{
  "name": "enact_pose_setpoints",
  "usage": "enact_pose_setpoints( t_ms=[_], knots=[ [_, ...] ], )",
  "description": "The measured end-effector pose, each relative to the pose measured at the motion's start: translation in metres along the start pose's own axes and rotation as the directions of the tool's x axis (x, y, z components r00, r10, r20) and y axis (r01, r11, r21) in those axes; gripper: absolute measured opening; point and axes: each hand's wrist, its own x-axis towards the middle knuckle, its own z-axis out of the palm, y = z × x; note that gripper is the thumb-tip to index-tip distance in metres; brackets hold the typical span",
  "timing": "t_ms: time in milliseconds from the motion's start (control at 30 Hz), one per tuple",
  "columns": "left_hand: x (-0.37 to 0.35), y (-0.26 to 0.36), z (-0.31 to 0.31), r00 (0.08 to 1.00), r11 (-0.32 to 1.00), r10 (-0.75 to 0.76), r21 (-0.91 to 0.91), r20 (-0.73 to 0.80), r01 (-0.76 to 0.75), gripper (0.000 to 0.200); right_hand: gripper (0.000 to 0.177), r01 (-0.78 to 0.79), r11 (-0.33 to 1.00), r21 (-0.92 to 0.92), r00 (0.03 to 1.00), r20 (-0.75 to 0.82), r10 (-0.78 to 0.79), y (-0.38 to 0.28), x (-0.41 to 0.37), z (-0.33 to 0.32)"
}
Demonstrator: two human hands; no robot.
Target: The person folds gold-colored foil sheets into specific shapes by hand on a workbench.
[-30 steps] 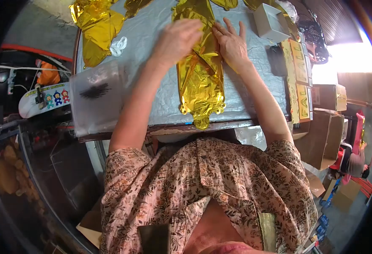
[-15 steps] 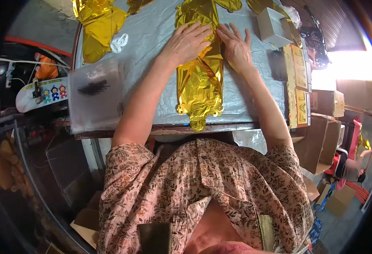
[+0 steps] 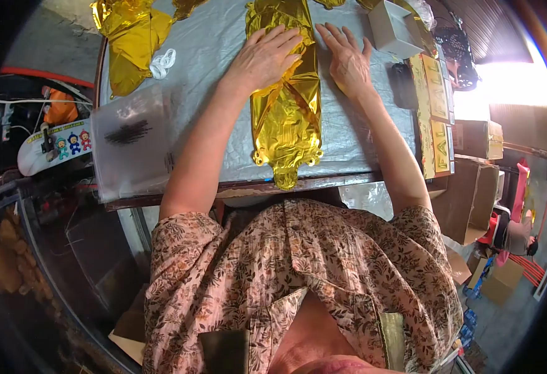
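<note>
A flat gold foil balloon (image 3: 287, 128) lies lengthwise on the table, its narrow tab hanging toward the near edge and its upper part running out of view at the top. My left hand (image 3: 266, 59) rests flat on the foil's upper part, fingers stretched forward. Just right of the foil, my right hand (image 3: 348, 61) lies on the table cover with its fingers spread, holding nothing. The foil has creases and small round eyelets near its lower end.
More gold foil (image 3: 133, 47) lies at the upper left beside a white ribbon coil (image 3: 162, 63). Clear plastic bags (image 3: 130, 140) with dark thin pieces lie at the left edge. A white box (image 3: 396, 30), a black object (image 3: 403, 84) and gold printed packs (image 3: 432, 118) line the right side.
My right hand has moved off the foil's edge and now lies apart from it. My left hand stays on the foil. The whole view has shifted slightly.
</note>
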Motion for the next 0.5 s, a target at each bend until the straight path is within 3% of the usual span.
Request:
enact_pose_setpoints(
  t_ms=[233,500],
  knots=[
    [0.003,0.003,-0.007,0.996,0.999,-0.034,-0.006,0.088,0.034,0.048,0.078,0.062,0.990,-0.129,0.998,0.001,-0.063,-0.002,0.004,0.009],
    [0.001,0.003,-0.003,0.994,0.999,-0.042,0.028,0.098,0.040,0.047,0.076,0.072,0.997,-0.037,0.997,0.023,-0.071,0.001,0.004,0.011]
  ],
)
